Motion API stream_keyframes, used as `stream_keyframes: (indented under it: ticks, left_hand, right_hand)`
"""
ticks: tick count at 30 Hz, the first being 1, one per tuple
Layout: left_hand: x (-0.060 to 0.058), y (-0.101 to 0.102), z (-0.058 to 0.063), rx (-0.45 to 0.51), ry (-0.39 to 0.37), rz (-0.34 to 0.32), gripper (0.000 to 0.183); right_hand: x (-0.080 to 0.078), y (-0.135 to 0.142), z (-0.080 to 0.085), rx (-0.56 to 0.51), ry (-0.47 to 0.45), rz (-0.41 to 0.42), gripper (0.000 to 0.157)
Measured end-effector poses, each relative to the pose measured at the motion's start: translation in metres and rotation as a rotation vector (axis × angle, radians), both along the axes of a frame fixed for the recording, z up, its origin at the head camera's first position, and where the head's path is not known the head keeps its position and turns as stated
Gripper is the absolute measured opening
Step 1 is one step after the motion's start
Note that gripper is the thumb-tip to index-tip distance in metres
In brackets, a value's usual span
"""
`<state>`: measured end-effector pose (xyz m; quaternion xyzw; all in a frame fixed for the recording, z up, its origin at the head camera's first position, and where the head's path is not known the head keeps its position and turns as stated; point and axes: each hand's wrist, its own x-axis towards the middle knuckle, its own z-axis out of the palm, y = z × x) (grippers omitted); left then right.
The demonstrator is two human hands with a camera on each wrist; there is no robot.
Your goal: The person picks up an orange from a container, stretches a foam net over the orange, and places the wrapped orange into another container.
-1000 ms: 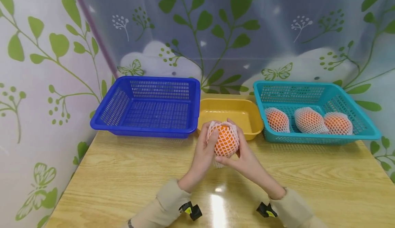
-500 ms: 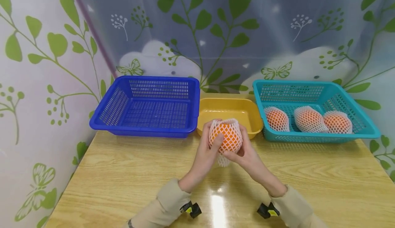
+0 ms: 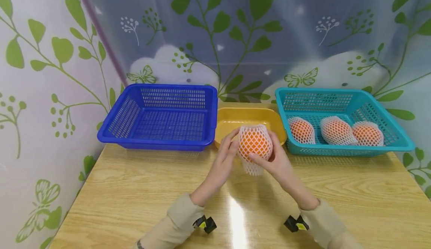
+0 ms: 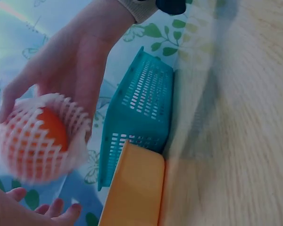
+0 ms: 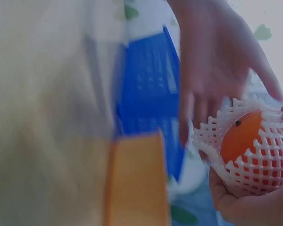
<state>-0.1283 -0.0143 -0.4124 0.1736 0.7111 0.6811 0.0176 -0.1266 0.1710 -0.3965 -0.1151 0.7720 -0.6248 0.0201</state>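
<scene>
An orange (image 3: 254, 144) in a white foam net sleeve is held up in front of the yellow tray (image 3: 282, 138). My right hand (image 3: 280, 163) grips it from the right, thumb across its near side. The net's loose end hangs below the fruit. My left hand (image 3: 220, 163) is just left of the orange, its fingers extended and apart from the fruit in the right wrist view. That view also shows bare orange peel (image 5: 240, 134) through the net's open mouth. In the left wrist view, the left fingers (image 4: 56, 212) lie below the netted orange.
A blue basket (image 3: 156, 142) stands left of the yellow tray. To its right, a teal basket (image 3: 336, 151) holds three netted oranges (image 3: 336, 130). All stand along the back of the wooden table (image 3: 134, 204), before a patterned curtain (image 3: 202, 28).
The orange has moved right and slightly up with my right hand, and its net tail hangs lower. My left hand has come off the fruit, its thumb no longer across the front.
</scene>
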Motion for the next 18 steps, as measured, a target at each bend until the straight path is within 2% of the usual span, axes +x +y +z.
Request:
stream_keyframes:
  ticks: [3, 6, 9, 12, 15, 18]
  left_hand:
    - [-0.003, -0.002, 0.001, 0.025, -0.001, 0.012, 0.049]
    - [-0.005, -0.003, 0.004, 0.046, -0.002, 0.028, 0.048]
    - [-0.005, -0.004, 0.004, 0.049, -0.014, 0.033, 0.048]
    - [-0.006, -0.005, 0.003, 0.043, -0.030, 0.028, 0.047]
    - [-0.007, -0.005, 0.002, 0.035, -0.039, 0.023, 0.048]
    - [-0.008, -0.006, 0.002, 0.027, -0.044, 0.018, 0.048]
  right_hand:
    - [-0.007, 0.020, 0.014, 0.132, 0.087, -0.113, 0.083]
    - [-0.016, 0.047, 0.029, 0.273, 0.170, -0.264, 0.089]
    - [-0.029, 0.080, 0.038, 0.366, 0.194, -0.395, 0.093]
    - [-0.043, 0.114, 0.039, 0.468, 0.166, -0.495, 0.097]
    - [-0.055, 0.141, 0.034, 0.608, 0.112, -0.557, 0.100]
    - [-0.062, 0.158, 0.025, 0.732, 0.038, -0.555, 0.102]
